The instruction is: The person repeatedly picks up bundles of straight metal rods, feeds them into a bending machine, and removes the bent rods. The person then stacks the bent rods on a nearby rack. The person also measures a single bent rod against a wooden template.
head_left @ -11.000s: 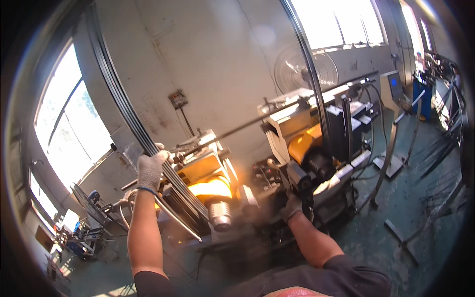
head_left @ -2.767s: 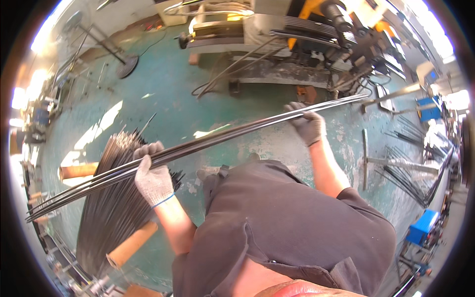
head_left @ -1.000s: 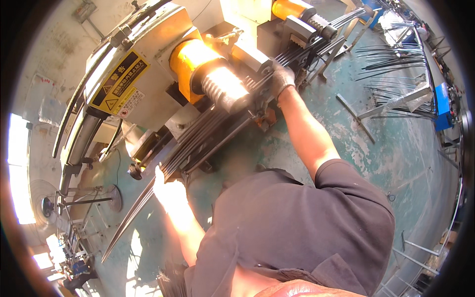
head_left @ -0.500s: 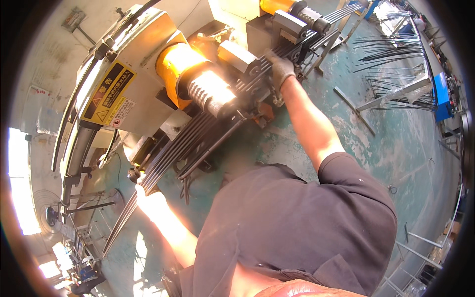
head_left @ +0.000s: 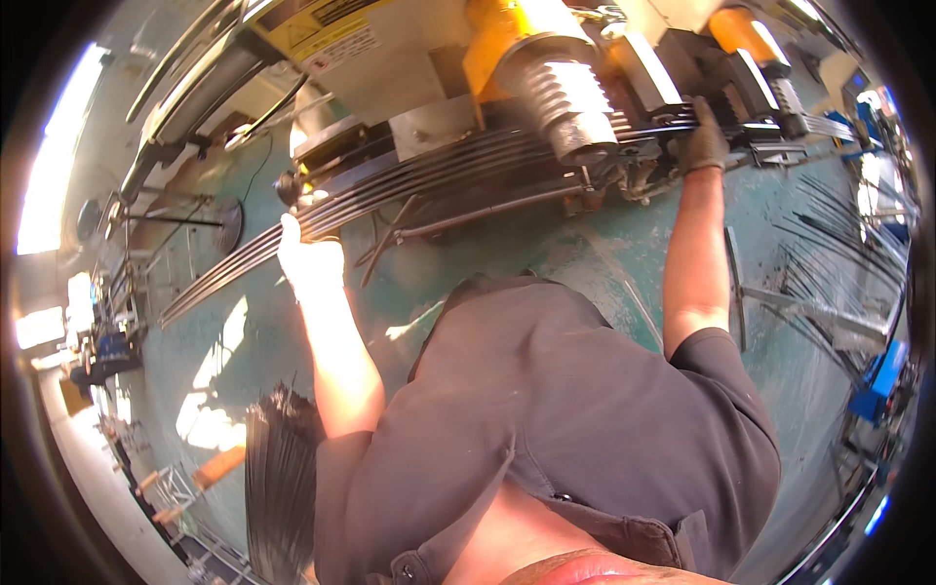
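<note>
Several long, thin dark metal rods (head_left: 390, 195) run side by side along the front of a large machine (head_left: 429, 127). Toward their left ends, my left hand (head_left: 310, 261) is closed around the rods; it looks gloved, and strong light washes out its detail. My right hand (head_left: 704, 146), in a greyish work glove, is closed on the rods farther right, between two metal blocks. Its fingertips are partly blurred. A big coil spring on a shaft (head_left: 570, 102), below an orange cylinder (head_left: 492, 49), juts out over the rods between my hands.
A second orange cylinder (head_left: 746, 37) sits at the upper right. Loose dark rods lie across a metal rack (head_left: 819, 304) on the right, near a blue part (head_left: 882, 375). A bundle of dark rods (head_left: 278, 478) stands at lower left above the green floor (head_left: 604, 268).
My view has turned, so the machine and rods now lie more level across the top. Both hands remain at the rods. The dark bundle at lower left has come into view.
</note>
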Tool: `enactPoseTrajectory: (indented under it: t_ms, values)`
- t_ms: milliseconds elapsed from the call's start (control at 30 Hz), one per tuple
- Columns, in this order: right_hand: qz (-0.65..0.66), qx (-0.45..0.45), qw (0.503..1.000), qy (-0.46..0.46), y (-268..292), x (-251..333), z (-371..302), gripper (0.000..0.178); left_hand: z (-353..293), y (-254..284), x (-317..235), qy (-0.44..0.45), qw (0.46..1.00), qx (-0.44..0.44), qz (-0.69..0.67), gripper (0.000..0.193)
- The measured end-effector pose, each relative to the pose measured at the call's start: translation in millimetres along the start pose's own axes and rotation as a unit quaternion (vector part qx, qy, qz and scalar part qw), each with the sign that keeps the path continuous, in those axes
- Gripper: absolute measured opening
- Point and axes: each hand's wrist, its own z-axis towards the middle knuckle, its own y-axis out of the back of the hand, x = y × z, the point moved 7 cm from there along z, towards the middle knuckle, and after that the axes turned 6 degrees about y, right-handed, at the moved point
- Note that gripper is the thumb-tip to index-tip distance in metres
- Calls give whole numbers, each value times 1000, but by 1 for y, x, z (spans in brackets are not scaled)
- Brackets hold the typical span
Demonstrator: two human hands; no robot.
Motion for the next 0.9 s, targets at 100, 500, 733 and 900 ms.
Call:
enactPoseTrajectory:
  t_ms: [100,500,733,900]
  values:
    - [18,-35,998,43,-5,12,-3,28,2,5,-8,1,1000,-4,5,27]
    - [-88,-77,990,-80,-31,-43,-56,30,-32,-47,48,42,993,-79,76,26]
    - [-171,-28,985,-1,68,-15,70,27,-28,18,-57,22,990,-139,-20,26]
    - [-760,-4,611,221,78,25,93,28,11,148,-196,-104,982,-146,-56,33]
